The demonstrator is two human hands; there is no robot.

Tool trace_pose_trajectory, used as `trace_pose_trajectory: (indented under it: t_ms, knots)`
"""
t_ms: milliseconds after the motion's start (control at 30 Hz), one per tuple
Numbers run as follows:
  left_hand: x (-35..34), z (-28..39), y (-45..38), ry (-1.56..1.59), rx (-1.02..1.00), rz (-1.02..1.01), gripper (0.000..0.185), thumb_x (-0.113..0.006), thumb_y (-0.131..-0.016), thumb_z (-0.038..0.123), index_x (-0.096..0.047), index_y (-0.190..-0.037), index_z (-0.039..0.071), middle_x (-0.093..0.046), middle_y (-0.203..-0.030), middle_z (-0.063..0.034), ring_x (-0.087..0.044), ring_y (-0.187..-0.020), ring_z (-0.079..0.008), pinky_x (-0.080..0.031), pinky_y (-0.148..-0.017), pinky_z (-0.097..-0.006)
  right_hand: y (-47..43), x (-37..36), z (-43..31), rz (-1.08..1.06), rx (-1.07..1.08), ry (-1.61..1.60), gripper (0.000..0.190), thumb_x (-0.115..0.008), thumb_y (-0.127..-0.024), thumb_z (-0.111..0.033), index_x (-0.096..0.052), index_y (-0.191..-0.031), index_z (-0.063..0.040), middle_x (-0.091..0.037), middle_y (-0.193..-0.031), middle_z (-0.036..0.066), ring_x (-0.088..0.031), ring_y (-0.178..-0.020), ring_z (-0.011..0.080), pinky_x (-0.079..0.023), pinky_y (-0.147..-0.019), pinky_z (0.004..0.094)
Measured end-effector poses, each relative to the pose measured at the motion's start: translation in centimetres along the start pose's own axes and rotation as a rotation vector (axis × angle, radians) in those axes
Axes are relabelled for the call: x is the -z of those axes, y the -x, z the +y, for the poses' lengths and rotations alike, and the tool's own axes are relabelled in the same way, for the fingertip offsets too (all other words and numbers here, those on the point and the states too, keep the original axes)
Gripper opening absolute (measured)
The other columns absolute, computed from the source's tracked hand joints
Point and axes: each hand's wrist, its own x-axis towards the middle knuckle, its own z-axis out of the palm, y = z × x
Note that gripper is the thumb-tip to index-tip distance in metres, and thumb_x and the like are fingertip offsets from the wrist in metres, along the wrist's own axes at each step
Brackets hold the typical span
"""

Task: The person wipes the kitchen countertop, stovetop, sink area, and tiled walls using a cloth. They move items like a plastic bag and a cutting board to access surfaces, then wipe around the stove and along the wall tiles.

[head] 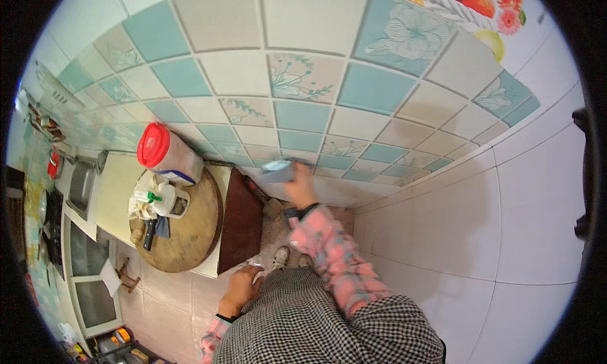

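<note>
My right hand (299, 186), blurred, is shut on a light-blue cloth or sponge (276, 171) close to the low part of the tiled wall (303, 115). Whether the blue thing presses on the tiles is hard to tell. Lower down, my left hand (241, 288) is beside my checked apron (303, 316), its fingers curled. A small pale, shiny thing (256, 265) shows at its fingertips, too small to name. Left of my hands, a round wooden chopping board (194, 241) lies on the counter (114, 188).
The board bears a red-lidded plastic tub (178, 155), a white bottle with a green part (173, 201), a pale crumpled cloth (142, 205) and a black-handled knife (149, 235). The counter's dark end panel (241, 222) stands near my left hand. A sink (81, 186) is farther left.
</note>
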Motion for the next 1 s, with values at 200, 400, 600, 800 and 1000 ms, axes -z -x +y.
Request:
trace_pose_trajectory:
  t_ms: [200,400,600,800,1000]
  knots:
    - [0.5,0.1,-2.1,-0.008,-0.058,-0.13,0.025,-0.069,-0.087,0.012,-0.069,-0.111,0.003,-0.07,-0.107,-0.0175,-0.067,-0.098,-0.0386,-0.054,-0.086,-0.045,-1.7,26.5,-3.2,0.055,-0.034,0.573,0.056,-0.081,-0.075,-0.02,-0.061,-0.123,0.003,-0.067,-0.117,0.02,-0.065,-0.107,0.0328,-0.051,-0.09,0.0402]
    - [-1.0,1.8,-6.0,0.011,-0.309,-0.362,0.027,-0.067,-0.09,0.015,-0.068,-0.115,0.003,-0.069,-0.112,-0.0185,-0.067,-0.099,-0.0381,-0.054,-0.086,-0.046,-0.7,36.0,-10.2,0.585,-0.241,-0.805,0.03,-0.058,-0.096,-0.016,-0.062,-0.121,0.001,-0.067,-0.115,0.012,-0.065,-0.105,0.0251,-0.053,-0.091,0.0385]
    - [-5.4,6.1,-9.3,0.482,-0.329,-0.627,0.057,-0.071,-0.094,0.033,-0.053,-0.14,0.004,-0.065,-0.126,-0.0174,-0.065,-0.113,-0.0313,-0.053,-0.095,-0.0409,16.9,31.8,-15.8,0.652,-0.444,-0.653,0.025,-0.059,-0.093,-0.012,-0.063,-0.114,0.001,-0.066,-0.115,0.012,-0.064,-0.106,0.0262,-0.053,-0.093,0.0418]
    - [-9.1,10.9,-10.0,1.341,0.105,-1.03,0.082,-0.064,-0.094,0.055,-0.036,-0.154,0.006,-0.054,-0.144,-0.0127,-0.052,-0.132,-0.0248,-0.048,-0.106,-0.0382,27.6,25.6,-17.4,0.314,-0.386,-0.138,0.044,-0.074,-0.079,-0.011,-0.064,-0.12,0.001,-0.065,-0.124,0.021,-0.064,-0.114,0.031,-0.048,-0.099,0.0377]
    - [-9.8,16.4,-8.1,1.329,0.418,-1.28,0.063,-0.064,-0.098,0.044,-0.047,-0.147,0.007,-0.057,-0.141,-0.0085,-0.058,-0.124,-0.0223,-0.049,-0.106,-0.0387,28.5,26.1,-19.1,0.234,-0.193,0.069,0.069,-0.074,-0.082,-0.014,-0.047,-0.145,-0.003,-0.051,-0.142,0.014,-0.053,-0.128,0.0334,-0.041,-0.109,0.0443]
